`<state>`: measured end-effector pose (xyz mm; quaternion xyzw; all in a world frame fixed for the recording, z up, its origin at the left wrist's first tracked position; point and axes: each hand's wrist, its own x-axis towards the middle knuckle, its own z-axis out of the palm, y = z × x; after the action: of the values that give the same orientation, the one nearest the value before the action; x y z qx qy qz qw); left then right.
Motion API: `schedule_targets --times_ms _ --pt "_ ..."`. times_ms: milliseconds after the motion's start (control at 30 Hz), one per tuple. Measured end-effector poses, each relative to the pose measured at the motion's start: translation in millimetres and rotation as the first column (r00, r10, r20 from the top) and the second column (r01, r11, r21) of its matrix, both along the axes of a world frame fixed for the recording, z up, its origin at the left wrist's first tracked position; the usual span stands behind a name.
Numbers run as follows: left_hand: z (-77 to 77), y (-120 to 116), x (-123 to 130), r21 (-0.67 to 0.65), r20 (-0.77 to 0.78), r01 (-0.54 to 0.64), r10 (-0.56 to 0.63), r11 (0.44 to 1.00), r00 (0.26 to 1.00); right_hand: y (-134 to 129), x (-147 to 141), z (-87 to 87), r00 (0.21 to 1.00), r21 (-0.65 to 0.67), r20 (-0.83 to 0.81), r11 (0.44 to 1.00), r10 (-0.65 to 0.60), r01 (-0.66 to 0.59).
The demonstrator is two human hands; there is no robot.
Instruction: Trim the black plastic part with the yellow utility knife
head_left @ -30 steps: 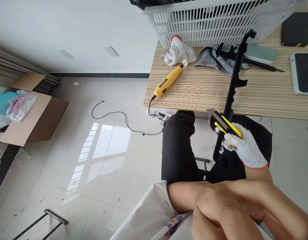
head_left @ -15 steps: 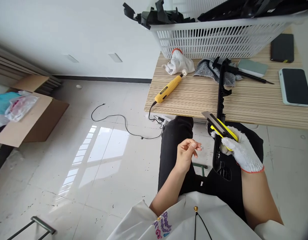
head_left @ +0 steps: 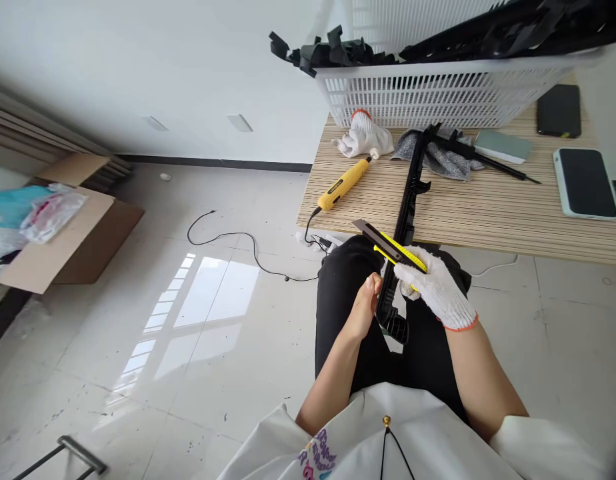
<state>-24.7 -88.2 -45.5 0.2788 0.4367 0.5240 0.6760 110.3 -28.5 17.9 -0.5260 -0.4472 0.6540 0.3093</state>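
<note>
My right hand [head_left: 433, 283], in a white knitted glove with an orange cuff, is closed round a yellow and black utility knife [head_left: 395, 250] whose wide blade points up and left. It is also at the side of a long black plastic part [head_left: 407, 207], which runs from the table down between my knees. My bare left hand [head_left: 365, 303] is closed at the left side of the part's lower end; what its fingers hold, if anything, is hidden. On the table lie a yellow rotary tool [head_left: 344, 185] and a white glove [head_left: 364, 136].
A white basket [head_left: 428, 93] full of black parts stands at the table's back. A grey cloth [head_left: 445, 160], a green-grey block [head_left: 502, 145], a phone [head_left: 587, 183] and a black device [head_left: 559, 111] lie on the table [head_left: 508, 217]. A cardboard box [head_left: 95, 233] is at the left.
My right hand, the knife and the part's lower end have moved left. My left fingers have closed and are now beside the part; the small clear piece they pinched no longer shows.
</note>
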Motion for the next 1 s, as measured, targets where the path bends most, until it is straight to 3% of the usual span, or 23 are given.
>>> schedule_targets --times_ms 267,367,467,600,733,867,933,1000 --pt "-10.5 0.3 -17.4 -0.028 0.088 0.175 -0.172 0.984 0.981 0.7 -20.3 -7.0 0.999 0.033 0.029 0.999 -0.017 0.016" --pt "-14.0 0.4 -22.1 0.078 0.134 0.350 -0.358 0.934 0.924 0.8 -20.6 -10.2 0.995 0.061 0.079 0.997 -0.058 0.053" --pt "-12.3 -1.1 -25.3 0.073 0.115 0.507 -0.512 0.859 0.851 0.8 -20.1 -8.8 0.987 0.120 0.123 0.989 -0.099 0.084" --pt "-6.5 -3.9 -26.7 0.017 0.077 0.490 -0.490 0.871 0.868 0.9 -12.6 -5.8 0.975 0.172 0.196 0.983 -0.101 0.067" --pt "-4.6 -5.4 -26.3 0.018 0.059 0.450 -0.451 0.893 0.891 -1.6 4.4 -3.1 0.968 0.169 0.252 0.984 0.007 -0.051" --pt "-4.9 -5.8 -25.8 0.026 0.057 0.438 -0.438 0.899 0.897 -5.4 26.1 4.7 0.980 0.133 0.175 0.988 -0.096 0.073" --pt "-5.3 -5.7 -25.3 0.021 0.053 0.438 -0.439 0.899 0.897 -5.3 35.7 9.8 0.976 0.042 0.209 0.997 0.062 -0.072" --pt "-6.0 -5.5 -24.6 0.011 0.045 0.434 -0.434 0.901 0.900 -2.7 42.1 13.9 0.919 -0.010 0.267 0.955 0.289 -0.297"
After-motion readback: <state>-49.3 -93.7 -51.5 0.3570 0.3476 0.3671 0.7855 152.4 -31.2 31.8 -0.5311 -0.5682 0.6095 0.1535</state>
